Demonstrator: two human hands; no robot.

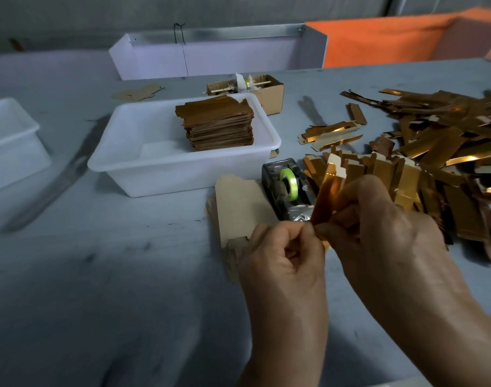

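Both hands, left hand (283,255) and right hand (378,233), pinch a flat shiny gold card strip (323,199), held upright just at five o'clock of the black tape dispenser (286,188). Squeezing too hard would likely crease it.

I see a grey table (127,275) with a white tub (155,177) on it near the middle. A tape dispenser (283,188) sits just beside the tub's near right corner, and brown card blanks (238,202) touch the dispenser's left side, in front of the tub. Behind the tub stands a cardboard box (275,93). Right of the tub sprawls a heap of gold strips (434,152). Well to its left is a second white tub (12,141), and a flat card cutout (138,92) lies behind it to the left.
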